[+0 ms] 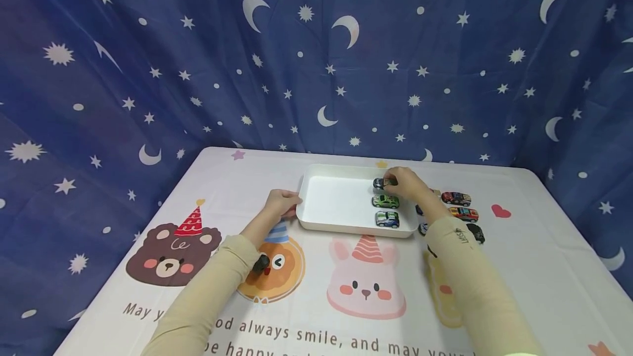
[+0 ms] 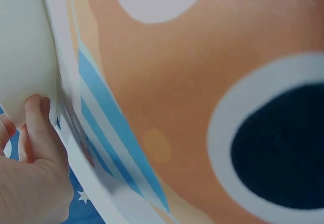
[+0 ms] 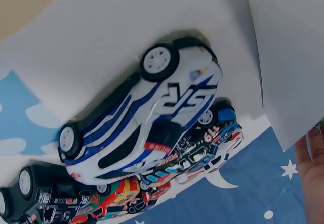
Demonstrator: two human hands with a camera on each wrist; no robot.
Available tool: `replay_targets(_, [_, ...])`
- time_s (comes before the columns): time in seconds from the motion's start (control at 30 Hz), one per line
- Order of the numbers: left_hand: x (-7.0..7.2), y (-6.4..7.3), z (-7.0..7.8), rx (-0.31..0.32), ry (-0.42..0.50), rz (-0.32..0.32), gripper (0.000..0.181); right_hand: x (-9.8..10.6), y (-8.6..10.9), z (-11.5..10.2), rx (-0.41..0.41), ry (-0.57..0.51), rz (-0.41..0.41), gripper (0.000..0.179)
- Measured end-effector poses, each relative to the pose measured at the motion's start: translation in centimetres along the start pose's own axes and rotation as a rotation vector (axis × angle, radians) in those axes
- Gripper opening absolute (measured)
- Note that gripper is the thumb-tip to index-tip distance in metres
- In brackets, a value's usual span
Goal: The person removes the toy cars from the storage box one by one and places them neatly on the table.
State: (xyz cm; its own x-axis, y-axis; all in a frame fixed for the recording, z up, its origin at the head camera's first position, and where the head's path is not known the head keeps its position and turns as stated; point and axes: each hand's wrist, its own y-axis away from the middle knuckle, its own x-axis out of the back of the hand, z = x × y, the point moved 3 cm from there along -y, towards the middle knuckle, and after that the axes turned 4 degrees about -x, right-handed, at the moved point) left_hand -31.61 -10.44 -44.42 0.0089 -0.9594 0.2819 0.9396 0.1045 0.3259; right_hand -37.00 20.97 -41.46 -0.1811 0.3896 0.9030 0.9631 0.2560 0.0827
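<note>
A shallow white tray (image 1: 336, 196) lies on the table. My left hand (image 1: 283, 202) pinches its left rim between thumb and fingers; the left wrist view shows the fingers at the tray's edge. Over the back right of the tray, my right hand (image 1: 407, 183) holds a dark toy car (image 1: 379, 183) in its fingertips, partly covering it. Whether that car touches the tray floor I cannot tell. In front of it, a green toy car (image 1: 385, 201) and a white, blue and green toy car (image 1: 387, 219) stand inside the tray in a column.
Right of the tray stand several toy cars, among them a red-and-black car (image 1: 456, 198), an orange car (image 1: 464, 213) and a black car (image 1: 476, 233). My right forearm partly hides others, including a white-and-blue car (image 3: 162, 113). A starry blue curtain (image 1: 316, 70) hangs behind the table.
</note>
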Motion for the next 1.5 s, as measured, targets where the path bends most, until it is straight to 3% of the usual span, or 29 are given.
replay_targets(0.2, [-0.1,0.0,0.0,0.001,0.006,-0.012,0.034,0.7,0.7,0.2,0.056,0.000,0.014,0.023])
replay_targets(0.93, [0.0,-0.2,-0.2,0.002,0.024,-0.018,0.033,3.1,4.4,2.5,0.125,-0.019,0.029,0.029])
replay_targets(1.5, [0.1,-0.2,-0.1,-0.008,0.036,-0.055,0.036,3.9,7.5,4.9,0.139,-0.173,0.069,0.030])
